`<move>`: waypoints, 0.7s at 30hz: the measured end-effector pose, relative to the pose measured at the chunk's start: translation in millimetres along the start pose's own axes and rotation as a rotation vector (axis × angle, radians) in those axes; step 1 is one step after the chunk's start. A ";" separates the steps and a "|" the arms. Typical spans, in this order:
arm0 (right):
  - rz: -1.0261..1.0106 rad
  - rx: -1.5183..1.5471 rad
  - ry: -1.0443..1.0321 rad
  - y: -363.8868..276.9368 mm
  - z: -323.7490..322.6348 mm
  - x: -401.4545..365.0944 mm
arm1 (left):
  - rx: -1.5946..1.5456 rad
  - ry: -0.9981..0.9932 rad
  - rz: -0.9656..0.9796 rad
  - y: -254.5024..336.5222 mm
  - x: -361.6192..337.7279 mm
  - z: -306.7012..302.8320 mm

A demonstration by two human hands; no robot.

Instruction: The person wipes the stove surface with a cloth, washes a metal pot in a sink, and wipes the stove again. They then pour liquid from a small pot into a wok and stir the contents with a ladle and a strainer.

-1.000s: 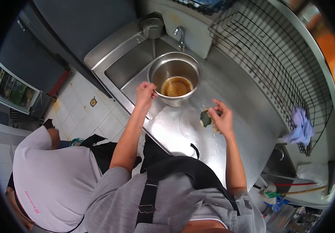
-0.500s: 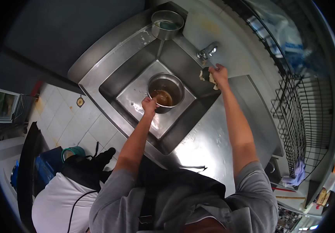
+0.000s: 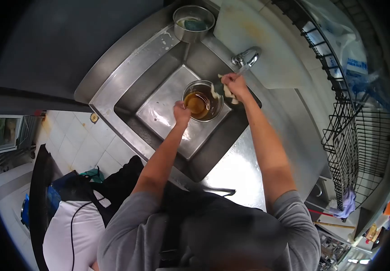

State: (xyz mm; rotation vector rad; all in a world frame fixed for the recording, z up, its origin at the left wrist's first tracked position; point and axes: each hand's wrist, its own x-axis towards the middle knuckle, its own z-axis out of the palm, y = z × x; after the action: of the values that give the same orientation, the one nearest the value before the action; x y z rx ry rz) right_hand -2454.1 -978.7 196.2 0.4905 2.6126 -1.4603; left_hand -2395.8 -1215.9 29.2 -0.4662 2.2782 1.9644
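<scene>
Bystander: a second person in a white top (image 3: 66,232) is low on the floor, off the sink's front left corner.
Left hand (image 3: 181,112): fingers closed tight on the near rim of the steel bowl.
Steel bowl (image 3: 199,105): sits in the sink basin (image 3: 159,108), toward its back right corner, with brown liquid pooled inside.
Right hand (image 3: 234,85): fingers clamped on a sponge (image 3: 215,91), which is pressed to the bowl's far rim.
Tap (image 3: 247,58): on the basin's back edge, just above that hand; I can't tell if water runs.
Doing it well: I'd say pin the rim firmly, sweep the sponge round the inner wall, and hold the bowl low so nothing slops out.
Dish rack (image 3: 353,135): along the counter's right edge.
</scene>
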 end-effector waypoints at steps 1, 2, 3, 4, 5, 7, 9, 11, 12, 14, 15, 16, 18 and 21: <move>0.096 0.357 0.022 -0.2 6.6 5.1 | -0.184 -0.157 -0.036 18.7 -8.6 2.7; 0.126 0.455 0.017 -1.2 4.4 4.8 | -0.326 -0.330 -0.102 39.7 -22.1 6.0; 0.144 0.560 0.015 -6.8 3.1 9.3 | -0.464 -0.504 -0.153 67.5 -27.6 8.9; 0.168 0.669 0.018 -10.5 2.2 11.5 | -0.426 -0.533 -0.236 104.6 -36.9 10.9; 0.054 0.502 0.015 -8.3 -0.2 12.7 | -0.384 -0.564 -0.322 138.6 -45.5 13.4; -0.008 0.457 0.013 -15.6 -2.1 -3.5 | -0.460 -0.476 -0.485 181.7 -48.7 32.0; -0.041 0.483 0.004 -28.4 -8.7 -17.1 | -0.628 -0.530 -0.622 205.4 -26.3 47.6; 0.015 0.516 0.015 -22.5 -14.2 -31.6 | -0.871 -0.724 -0.753 217.8 -1.4 58.8; 0.046 0.535 0.027 -22.4 -15.2 -39.9 | -0.821 -0.633 -0.659 210.6 7.0 74.6; 0.073 0.421 0.185 -29.5 -13.1 -59.2 | -0.726 -0.456 -0.471 190.4 21.8 123.5; 0.099 0.361 0.264 -32.2 -13.1 -64.7 | -0.774 -0.389 -0.455 182.3 26.2 139.1; -0.312 0.211 0.386 15.0 3.7 -51.1 | -0.765 -0.341 -0.490 181.0 21.0 141.7; -0.524 -0.545 0.447 -61.9 11.2 -83.4 | -0.762 -0.232 -0.528 196.3 25.6 145.6; -0.069 -0.447 0.254 -38.1 15.6 -42.7 | -0.703 -0.173 -0.298 198.7 8.6 142.4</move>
State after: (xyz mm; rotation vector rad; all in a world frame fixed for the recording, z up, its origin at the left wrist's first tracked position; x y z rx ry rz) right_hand -2427.4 -1020.0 229.3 0.5631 3.0555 -0.8234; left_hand -2479.5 -1053.6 192.0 -0.6101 1.2760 2.4655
